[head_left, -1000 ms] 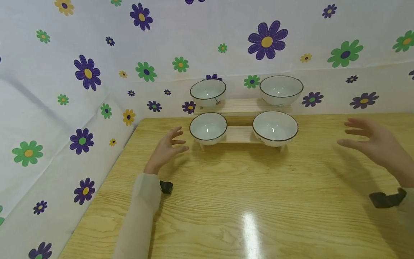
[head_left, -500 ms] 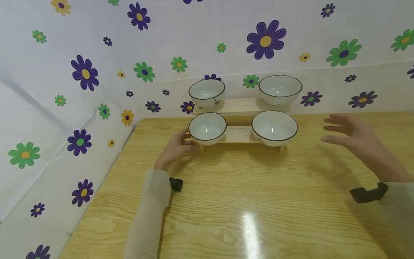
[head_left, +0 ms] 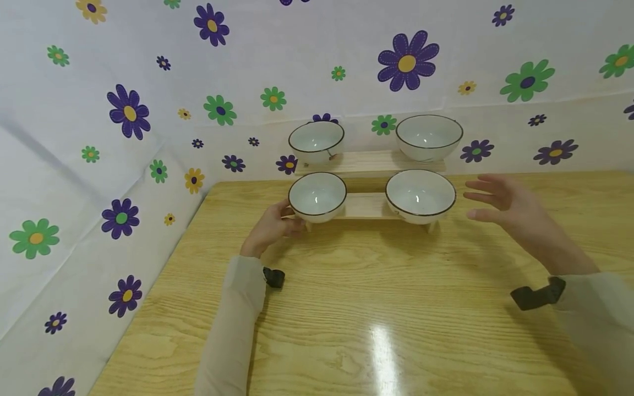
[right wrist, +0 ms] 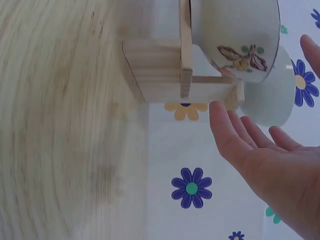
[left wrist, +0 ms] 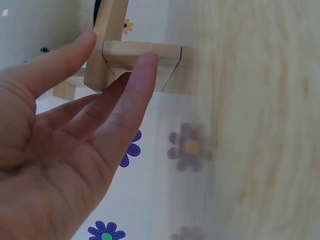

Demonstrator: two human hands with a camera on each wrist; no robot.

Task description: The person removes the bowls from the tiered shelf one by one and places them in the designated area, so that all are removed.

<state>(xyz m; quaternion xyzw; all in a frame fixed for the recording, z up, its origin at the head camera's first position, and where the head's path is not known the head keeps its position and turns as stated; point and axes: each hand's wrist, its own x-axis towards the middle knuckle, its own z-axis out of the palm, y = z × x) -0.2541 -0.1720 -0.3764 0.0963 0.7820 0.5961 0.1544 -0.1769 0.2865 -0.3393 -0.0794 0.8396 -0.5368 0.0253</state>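
A two-step wooden rack (head_left: 366, 205) carries white bowls with dark rims: front left (head_left: 318, 197), front right (head_left: 421, 193), back left (head_left: 317, 138) and back right (head_left: 430, 133). My left hand (head_left: 269, 226) is at the rack's left end, beside the front left bowl, which hides some fingertips. In the left wrist view, its thumb and index fingertips overlap the rack's end (left wrist: 142, 49), fingers loosely bent. My right hand (head_left: 515, 212) hovers right of the front right bowl, fingers spread, holding nothing. The right wrist view shows a flower print on a bowl (right wrist: 235, 35).
The rack stands toward the back of a wood-grain table (head_left: 337, 291). Behind it and along the left side hangs a white cloth (head_left: 297, 49) with purple, green and yellow flowers. Dark straps sit at both wrists, over light sleeves.
My left hand has moved right, up to the rack's left end. From the far right, my right hand has come left toward the front right bowl. Rack and bowls stay in place.
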